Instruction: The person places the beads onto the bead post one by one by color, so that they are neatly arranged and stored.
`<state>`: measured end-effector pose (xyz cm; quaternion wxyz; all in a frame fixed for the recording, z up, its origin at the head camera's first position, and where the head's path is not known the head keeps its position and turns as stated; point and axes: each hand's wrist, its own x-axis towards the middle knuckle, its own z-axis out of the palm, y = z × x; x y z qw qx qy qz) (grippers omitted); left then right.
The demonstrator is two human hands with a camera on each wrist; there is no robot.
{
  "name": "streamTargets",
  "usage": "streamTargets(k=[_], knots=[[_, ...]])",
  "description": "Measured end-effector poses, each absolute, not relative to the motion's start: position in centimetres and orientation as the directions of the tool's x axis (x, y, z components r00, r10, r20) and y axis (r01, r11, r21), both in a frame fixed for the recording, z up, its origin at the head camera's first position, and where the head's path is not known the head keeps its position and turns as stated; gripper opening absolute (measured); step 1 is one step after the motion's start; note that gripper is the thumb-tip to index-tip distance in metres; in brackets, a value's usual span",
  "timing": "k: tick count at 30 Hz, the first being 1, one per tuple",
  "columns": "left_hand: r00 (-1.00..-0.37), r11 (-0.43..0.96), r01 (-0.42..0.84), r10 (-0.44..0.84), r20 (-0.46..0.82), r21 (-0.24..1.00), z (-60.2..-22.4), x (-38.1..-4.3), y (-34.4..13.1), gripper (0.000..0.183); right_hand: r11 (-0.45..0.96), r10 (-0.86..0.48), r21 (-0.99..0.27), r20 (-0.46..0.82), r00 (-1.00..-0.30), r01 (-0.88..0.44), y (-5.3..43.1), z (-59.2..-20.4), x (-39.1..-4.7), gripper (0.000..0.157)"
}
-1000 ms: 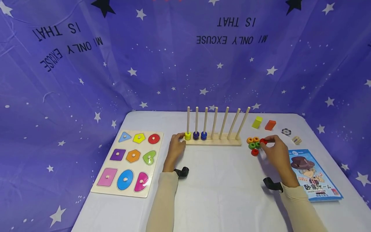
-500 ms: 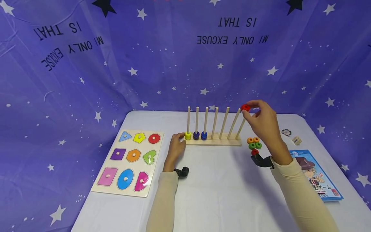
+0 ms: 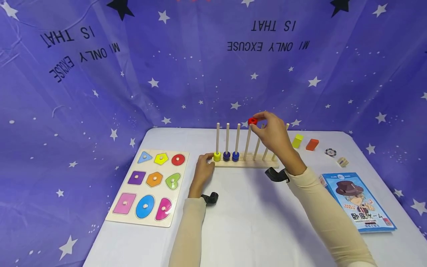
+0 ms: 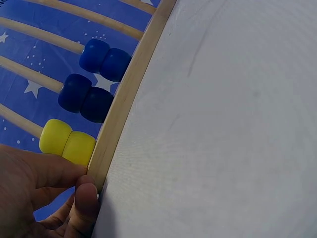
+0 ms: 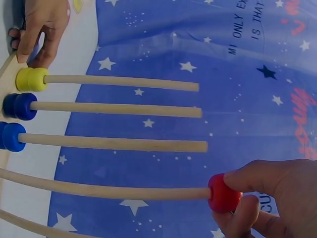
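A wooden peg rack (image 3: 247, 164) with a row of upright pegs stands near the table's far side. My left hand (image 3: 203, 170) grips the left end of its base, thumb and fingers at the corner beside the yellow beads (image 4: 67, 141). On the second peg sit two dark blue beads (image 4: 85, 98), and on the third two brighter blue beads (image 4: 105, 60). My right hand (image 3: 275, 135) pinches a red bead (image 5: 224, 193) between thumb and fingers. In the right wrist view, that bead is right at the tip of the fourth peg (image 5: 114, 192).
A shape puzzle board (image 3: 150, 189) lies at left. On the right are a blue boxed game (image 3: 358, 202), a yellow block (image 3: 297, 141), an orange block (image 3: 312, 144), a patterned chip (image 3: 330, 152) and a small wooden cube (image 3: 342, 161). My right arm hides the spot where loose beads lay.
My right hand has lifted the red bead from the loose group at right and carried it up and left to the fourth peg's tip. The left hand has stayed on the rack.
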<state>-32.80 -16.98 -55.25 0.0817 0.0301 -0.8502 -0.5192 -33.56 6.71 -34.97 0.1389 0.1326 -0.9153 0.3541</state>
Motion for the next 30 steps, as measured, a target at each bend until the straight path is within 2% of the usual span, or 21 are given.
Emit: streamTargets(k=[17, 25, 30], knots=[[-0.986, 0.47, 0.021, -0.135, 0.096, 0.883, -55.0, -32.7, -16.9, 0.039, 0.747, -0.148, -0.575, 0.345, -0.927, -0.333, 6.7, -35.3, -33.4, 0.037], [-0.982, 0.461, 0.061, -0.129, 0.134, 0.885, -55.0, -32.8, -16.9, 0.038, 0.726, -0.028, -0.606, 0.445, -0.895, -0.325, 10.6, -34.9, -31.3, 0.036], [-0.982, 0.454, 0.052, -0.137, 0.128, 0.889, -55.3, -32.8, -17.0, 0.037, 0.757, 0.081, -0.618, 0.411, -0.908, -0.212, 14.8, -36.8, -30.0, 0.043]])
